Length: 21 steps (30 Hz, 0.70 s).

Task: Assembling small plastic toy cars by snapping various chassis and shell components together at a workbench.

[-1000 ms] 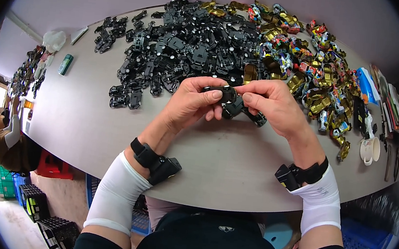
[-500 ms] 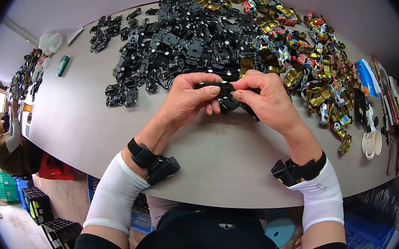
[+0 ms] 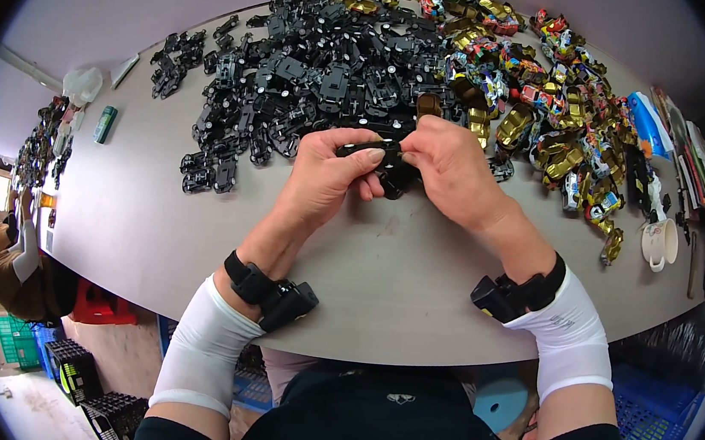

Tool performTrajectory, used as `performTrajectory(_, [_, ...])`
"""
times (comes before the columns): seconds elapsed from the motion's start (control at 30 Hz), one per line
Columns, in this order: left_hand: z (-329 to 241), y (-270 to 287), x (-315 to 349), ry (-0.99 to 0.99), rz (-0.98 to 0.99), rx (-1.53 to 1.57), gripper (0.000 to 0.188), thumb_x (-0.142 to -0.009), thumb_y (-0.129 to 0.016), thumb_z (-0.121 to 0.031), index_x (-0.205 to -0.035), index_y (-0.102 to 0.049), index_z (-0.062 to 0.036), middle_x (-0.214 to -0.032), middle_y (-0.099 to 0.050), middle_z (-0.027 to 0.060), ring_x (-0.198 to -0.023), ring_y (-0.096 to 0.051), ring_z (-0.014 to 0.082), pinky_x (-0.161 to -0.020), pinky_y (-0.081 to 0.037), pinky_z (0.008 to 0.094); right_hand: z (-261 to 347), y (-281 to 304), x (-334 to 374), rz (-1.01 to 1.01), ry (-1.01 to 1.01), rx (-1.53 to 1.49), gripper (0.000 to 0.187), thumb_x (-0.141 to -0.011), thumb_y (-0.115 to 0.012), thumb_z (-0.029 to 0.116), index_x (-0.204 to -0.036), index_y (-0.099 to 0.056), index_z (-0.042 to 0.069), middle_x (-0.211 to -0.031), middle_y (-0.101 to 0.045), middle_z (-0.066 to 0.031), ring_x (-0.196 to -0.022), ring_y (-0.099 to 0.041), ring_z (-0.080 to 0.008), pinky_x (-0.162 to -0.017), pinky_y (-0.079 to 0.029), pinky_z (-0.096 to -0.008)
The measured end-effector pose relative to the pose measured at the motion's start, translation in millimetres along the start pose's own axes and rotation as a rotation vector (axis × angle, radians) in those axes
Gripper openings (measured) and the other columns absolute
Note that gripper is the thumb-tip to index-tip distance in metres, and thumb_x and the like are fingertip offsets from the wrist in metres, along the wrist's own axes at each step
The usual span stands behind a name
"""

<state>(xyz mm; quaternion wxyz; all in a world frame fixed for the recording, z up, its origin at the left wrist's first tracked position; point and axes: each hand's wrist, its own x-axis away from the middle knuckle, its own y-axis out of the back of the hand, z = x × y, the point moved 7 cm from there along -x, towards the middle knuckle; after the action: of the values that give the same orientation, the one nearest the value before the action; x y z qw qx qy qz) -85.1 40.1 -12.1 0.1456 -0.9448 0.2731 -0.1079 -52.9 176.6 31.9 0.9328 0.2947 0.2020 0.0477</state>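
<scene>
A black toy car chassis (image 3: 391, 179) is held up over the near edge of the pile, between my two hands. My left hand (image 3: 323, 170) is closed round its left part, with the thumb pressed on top. The fingers of my right hand (image 3: 458, 175) are pinched together at the right end of the chassis; what lies between those fingertips is hidden. Just beyond both hands spreads a large heap of black toy car chassis (image 3: 299, 73). To its right lie many gold and brightly printed toy car bodies (image 3: 565, 161), several turned over.
A white mug (image 3: 657, 245) stands at the right, near magazines (image 3: 692, 157) and a blue packet (image 3: 650, 127). A green tube (image 3: 105, 124) and a plastic bag (image 3: 82, 85) lie at the left. Another person (image 3: 16, 271) sits far left. Crates (image 3: 110, 416) stand on the floor.
My right hand has shifted slightly up and left over the chassis, covering more of its right end. My left hand keeps its hold. The whole view has moved a little.
</scene>
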Motion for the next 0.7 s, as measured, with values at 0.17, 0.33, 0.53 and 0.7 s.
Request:
performTrajectory(0.17, [-14.8,-1.6,3.6,-0.013,-0.031,-0.253,0.023,-0.081,-0.065,-0.005,-0.102,-0.061,0.0031,-0.078,-0.062,0.0055,-0.056,-0.058,0.0093,-0.049,-0.045,0.0181,1.5,4.1,-3.3,-0.003,-0.115,-0.056,0.014,-0.072,-0.064,-0.001,-0.086,-0.065,-0.003,-0.075,-0.059,-0.0129,-0.068,-0.059,-0.0216,-0.063,-0.046,-0.0316])
performTrajectory(0.33, [-23.7,3.5,3.4,-0.097,-0.084,-0.235,0.025,-0.079,-0.068,-0.006,-0.103,-0.063,0.0003,-0.08,-0.062,0.0015,-0.064,-0.057,0.0072,-0.056,-0.045,0.0178,0.7,-4.8,2.0,0.031,-0.115,-0.152,0.016,-0.073,-0.064,-0.001,-0.089,-0.068,0.001,-0.079,-0.063,-0.0106,-0.069,-0.06,-0.0174,-0.063,-0.046,-0.0293])
performTrajectory(0.53, [-17.0,2.4,-0.9,-0.174,0.044,-0.041,0.024,-0.081,-0.067,-0.008,-0.103,-0.062,-0.0002,-0.084,-0.063,0.0034,-0.08,-0.06,0.0119,-0.072,-0.048,0.0241,5.1,16.7,-5.4,0.077,-0.188,-0.295,0.012,-0.076,-0.062,0.003,-0.086,-0.068,-0.002,-0.073,-0.066,-0.0075,-0.067,-0.059,-0.0096,-0.061,-0.047,-0.0249])
performTrajectory(0.7, [-12.5,-4.8,-2.8,-0.168,0.148,-0.091,0.025,-0.082,-0.065,-0.008,-0.105,-0.061,0.001,-0.091,-0.062,0.0053,-0.079,-0.059,0.0127,-0.073,-0.049,0.025,7.7,21.0,-6.3,0.057,-0.251,-0.374,0.013,-0.077,-0.063,0.004,-0.087,-0.068,-0.004,-0.074,-0.066,-0.0071,-0.067,-0.058,-0.0088,-0.061,-0.046,-0.0237])
